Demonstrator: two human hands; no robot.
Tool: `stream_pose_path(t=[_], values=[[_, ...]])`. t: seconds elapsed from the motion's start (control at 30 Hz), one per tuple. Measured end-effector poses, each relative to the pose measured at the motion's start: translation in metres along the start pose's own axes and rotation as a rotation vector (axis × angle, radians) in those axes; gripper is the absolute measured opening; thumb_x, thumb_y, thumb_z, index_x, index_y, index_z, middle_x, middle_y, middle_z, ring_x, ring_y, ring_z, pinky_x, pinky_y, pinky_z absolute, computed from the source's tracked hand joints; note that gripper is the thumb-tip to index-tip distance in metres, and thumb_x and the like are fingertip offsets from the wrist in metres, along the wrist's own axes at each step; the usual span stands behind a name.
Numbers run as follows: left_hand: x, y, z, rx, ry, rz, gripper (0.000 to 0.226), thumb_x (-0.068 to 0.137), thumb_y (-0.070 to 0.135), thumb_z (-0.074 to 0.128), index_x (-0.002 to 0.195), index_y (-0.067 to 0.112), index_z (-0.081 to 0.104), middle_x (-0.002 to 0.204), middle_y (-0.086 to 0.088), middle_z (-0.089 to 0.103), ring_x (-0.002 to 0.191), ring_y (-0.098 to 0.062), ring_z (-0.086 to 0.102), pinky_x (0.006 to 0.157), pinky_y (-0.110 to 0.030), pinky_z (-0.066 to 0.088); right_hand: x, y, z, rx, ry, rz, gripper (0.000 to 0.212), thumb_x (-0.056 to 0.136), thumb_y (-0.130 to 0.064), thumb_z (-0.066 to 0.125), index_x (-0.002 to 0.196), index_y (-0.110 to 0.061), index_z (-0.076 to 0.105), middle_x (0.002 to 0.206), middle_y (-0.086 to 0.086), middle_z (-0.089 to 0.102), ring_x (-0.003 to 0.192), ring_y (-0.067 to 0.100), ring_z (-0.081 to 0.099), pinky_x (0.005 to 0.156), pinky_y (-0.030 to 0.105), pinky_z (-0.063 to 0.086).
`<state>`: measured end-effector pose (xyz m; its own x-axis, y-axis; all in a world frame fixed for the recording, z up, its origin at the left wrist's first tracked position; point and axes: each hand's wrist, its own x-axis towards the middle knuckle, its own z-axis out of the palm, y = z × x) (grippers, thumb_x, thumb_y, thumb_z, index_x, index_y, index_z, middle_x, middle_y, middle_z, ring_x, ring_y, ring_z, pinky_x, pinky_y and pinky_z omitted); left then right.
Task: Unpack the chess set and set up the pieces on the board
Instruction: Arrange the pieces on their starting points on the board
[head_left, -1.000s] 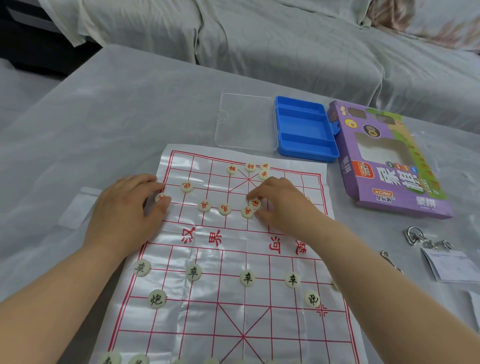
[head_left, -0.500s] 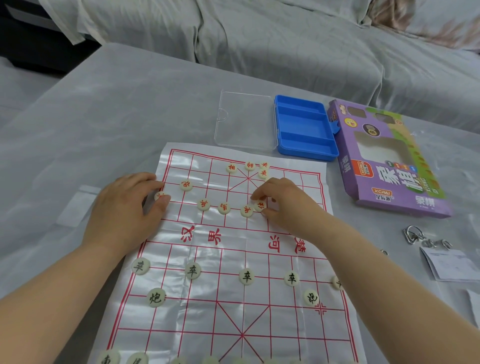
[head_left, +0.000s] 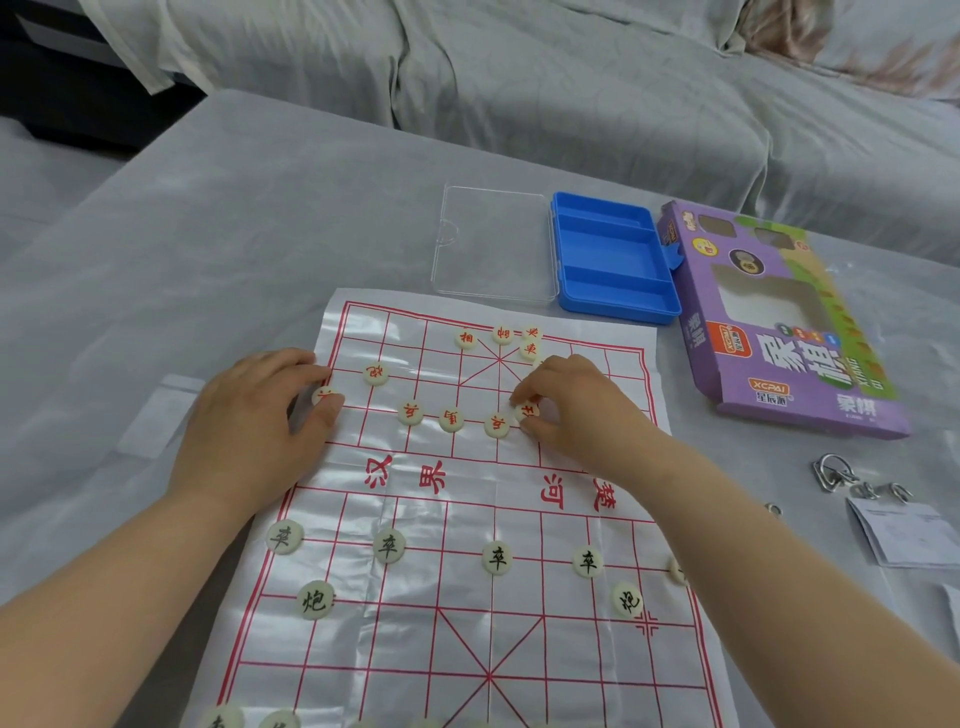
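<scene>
- My left grip (head_left: 249, 415) lies over the left edge of the board (head_left: 467, 649), thumb & forefinger narrowed round an edge piece (head_left: 323, 396) on the outermost line
- That hand's weight also looks useful: the board is thin creased film, so I'd hold it flat while pieces go down
- Mid-board, 3 more of the red row (head_left: 451, 419) sit roughly level but bunched, not all on crossings; a lone red piece is just above-left, and a small cluster sits at the far edge
- My right grip (head_left: 576, 410) is narrow too, fingertips pinching a red piece (head_left: 527, 410) that touches or nearly touches its left neighbour
- Step in hand, I reckon: spacing the red front row. To do it well: set each piece square on a line crossing, alternate files, lift rather than drag so the film doesn't ruck, and don't knock the neighbour
- Rel. to the grips: each piece sits right at the fingertips, the edge one at the board's left margin, the other right of centre, far side of the river text
- The black pieces (head_left: 497, 557) nearer me look placed
- Far right on the worktop (head_left: 208, 234): clear lid (head_left: 493, 244), blue tray (head_left: 613, 260) with no pieces in it, purple box (head_left: 779, 322)
</scene>
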<state>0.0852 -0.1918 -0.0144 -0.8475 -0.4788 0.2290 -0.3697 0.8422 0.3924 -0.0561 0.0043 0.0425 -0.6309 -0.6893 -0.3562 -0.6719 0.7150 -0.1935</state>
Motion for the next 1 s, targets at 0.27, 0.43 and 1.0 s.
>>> stream_pose_path(t=[0.27, 0.43, 1.0], values=[[0.0, -0.001, 0.001, -0.014, 0.025, 0.007, 0.063, 0.077, 0.049, 0.033, 0.103, 0.003, 0.068, 0.114, -0.013, 0.063, 0.104, -0.037, 0.056, 0.089, -0.046, 0.041, 0.025, -0.014, -0.008, 0.027, 0.098, -0.014, 0.033, 0.092, -0.022, 0.051, 0.125, -0.022, 0.054, 0.134, 0.001, 0.048, 0.12, 0.018, 0.041, 0.103, 0.025, 0.031], [0.0, -0.002, 0.003, -0.037, 0.057, 0.03, 0.063, 0.076, 0.047, 0.031, 0.096, 0.002, 0.069, 0.107, -0.015, 0.065, 0.097, -0.039, 0.059, 0.084, -0.047, 0.043, 0.038, -0.02, -0.006, 0.014, 0.135, -0.02, 0.032, 0.093, -0.021, 0.05, 0.124, -0.023, 0.054, 0.13, 0.002, 0.051, 0.116, 0.018, 0.044, 0.099, 0.025, 0.035], [0.0, -0.005, 0.005, -0.061, 0.081, 0.044, 0.055, 0.079, 0.037, 0.029, 0.094, 0.002, 0.07, 0.103, -0.014, 0.067, 0.093, -0.035, 0.061, 0.082, -0.045, 0.044, 0.031, -0.035, 0.001, -0.074, 0.091, -0.093, 0.035, 0.092, -0.034, 0.049, 0.125, -0.023, 0.052, 0.13, -0.001, 0.05, 0.117, 0.016, 0.041, 0.101, 0.027, 0.033]])
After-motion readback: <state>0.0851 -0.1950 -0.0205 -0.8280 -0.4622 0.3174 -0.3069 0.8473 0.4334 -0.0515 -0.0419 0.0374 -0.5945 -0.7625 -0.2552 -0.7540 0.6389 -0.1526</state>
